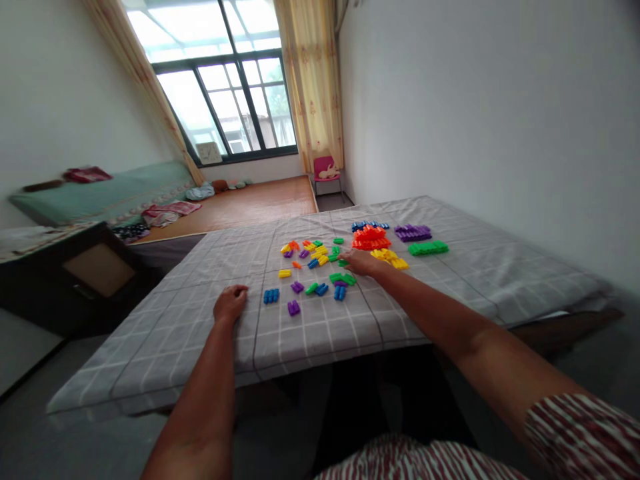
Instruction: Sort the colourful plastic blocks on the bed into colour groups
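Observation:
Small coloured plastic pieces lie on a grey checked tablecloth. My right hand (pixel 358 261) reaches into the right side of the loose pieces, its fingertips at a green piece (pixel 343 263); whether it grips one is too small to tell. My left hand (pixel 231 303) rests on the cloth, fingers curled, left of a blue group (pixel 271 296). Loose purple (pixel 293 308), yellow (pixel 285 274) and orange (pixel 297 265) pieces lie between the hands. Beyond my right hand are sorted piles: red-orange (pixel 371 239), dark blue (pixel 370 226), yellow (pixel 390 259), purple (pixel 413 233) and green (pixel 429 248).
The tablecloth (pixel 190 333) covers a wide table, with a white wall (pixel 480 120) along its right. A dark cabinet (pixel 85 280) stands at the left. Behind are a wooden platform (pixel 260 200), a pink chair (pixel 324 165) and a curtained window.

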Demonstrator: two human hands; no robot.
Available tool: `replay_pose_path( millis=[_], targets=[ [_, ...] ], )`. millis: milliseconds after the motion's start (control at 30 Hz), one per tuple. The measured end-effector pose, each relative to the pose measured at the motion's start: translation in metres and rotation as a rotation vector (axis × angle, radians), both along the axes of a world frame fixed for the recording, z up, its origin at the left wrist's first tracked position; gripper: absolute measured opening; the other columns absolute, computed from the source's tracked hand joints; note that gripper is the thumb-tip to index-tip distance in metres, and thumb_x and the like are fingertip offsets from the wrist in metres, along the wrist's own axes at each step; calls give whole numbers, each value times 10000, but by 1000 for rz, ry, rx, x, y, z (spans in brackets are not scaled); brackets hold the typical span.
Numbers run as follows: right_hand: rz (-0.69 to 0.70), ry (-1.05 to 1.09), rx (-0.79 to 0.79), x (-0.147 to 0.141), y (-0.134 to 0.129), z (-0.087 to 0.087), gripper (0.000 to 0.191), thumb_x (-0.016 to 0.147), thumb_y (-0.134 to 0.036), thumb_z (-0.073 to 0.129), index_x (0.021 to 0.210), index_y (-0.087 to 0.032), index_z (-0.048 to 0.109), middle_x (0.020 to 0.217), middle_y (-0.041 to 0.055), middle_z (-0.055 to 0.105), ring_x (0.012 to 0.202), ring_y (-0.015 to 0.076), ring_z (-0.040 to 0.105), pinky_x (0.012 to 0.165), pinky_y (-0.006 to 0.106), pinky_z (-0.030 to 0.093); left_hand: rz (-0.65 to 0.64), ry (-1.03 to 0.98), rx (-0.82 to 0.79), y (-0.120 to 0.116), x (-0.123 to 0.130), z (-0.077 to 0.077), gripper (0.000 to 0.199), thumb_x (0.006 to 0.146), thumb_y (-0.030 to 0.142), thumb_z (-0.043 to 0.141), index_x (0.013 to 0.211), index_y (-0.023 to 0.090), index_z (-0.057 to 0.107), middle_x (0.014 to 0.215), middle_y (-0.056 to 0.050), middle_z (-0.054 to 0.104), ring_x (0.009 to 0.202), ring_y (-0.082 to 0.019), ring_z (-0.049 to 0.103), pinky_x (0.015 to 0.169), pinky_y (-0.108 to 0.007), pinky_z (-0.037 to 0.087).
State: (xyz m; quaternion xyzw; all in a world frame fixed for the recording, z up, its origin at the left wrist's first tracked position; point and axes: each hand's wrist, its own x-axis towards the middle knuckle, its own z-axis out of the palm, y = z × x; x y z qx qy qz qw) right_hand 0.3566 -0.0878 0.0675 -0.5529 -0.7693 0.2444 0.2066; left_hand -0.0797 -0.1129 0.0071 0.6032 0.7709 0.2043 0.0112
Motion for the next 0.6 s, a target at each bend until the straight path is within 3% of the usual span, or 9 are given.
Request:
replay_pose_path(
  millis=[133, 233, 300, 367, 467, 600],
  targets=[
    [-158, -38, 168, 59, 5, 3, 313, 850, -332, 618, 1110, -164, 576, 1092, 84, 628, 989, 231, 584, 853, 360, 472, -7, 18, -16, 4, -5, -1, 320, 809, 354, 489, 1003, 242, 718, 1066, -61, 690, 947, -229, 640, 778, -293, 492],
    [-425, -96, 347, 130, 0, -9, 213, 810, -325, 617, 968, -185, 586, 960, 80, 659, 854, 208, 606, 757, 304, 459, -6, 28, -29, 6, -7, -1, 334, 808, 370, 492, 1016, 241, 719, 1083, -68, 688, 955, -237, 642, 776, -300, 496],
    [-573, -159, 322, 174, -8, -24, 185, 782, -341, 623, 883, -193, 578, 895, 67, 665, 806, 198, 607, 697, 284, 445, 6, 30, -50, 8, -7, 0, 346, 809, 383, 490, 1034, 249, 716, 1095, -74, 685, 965, -248, 641, 774, -314, 497],
    [-606, -218, 234, 205, -17, -40, 205, 747, -357, 650, 844, -198, 564, 875, 53, 667, 803, 193, 611, 671, 271, 431, 21, 32, -70, 9, -7, -1, 358, 810, 394, 486, 1053, 258, 711, 1099, -78, 684, 976, -262, 640, 768, -332, 498],
    [-616, -267, 150, 222, -25, -57, 268, 733, -398, 663, 872, -198, 551, 902, 55, 670, 810, 193, 616, 645, 267, 410, 25, 31, -73, 9, -8, -1, 365, 813, 400, 481, 1063, 258, 708, 1095, -82, 686, 985, -270, 638, 770, -343, 499],
    [-667, -312, 166, 213, -22, -61, 336, 748, -467, 650, 916, -196, 545, 889, 71, 667, 776, 201, 608, 599, 275, 373, 13, 35, -62, 7, -7, 0, 366, 819, 397, 478, 1060, 244, 708, 1105, -86, 683, 986, -256, 637, 781, -330, 495]
  ],
)
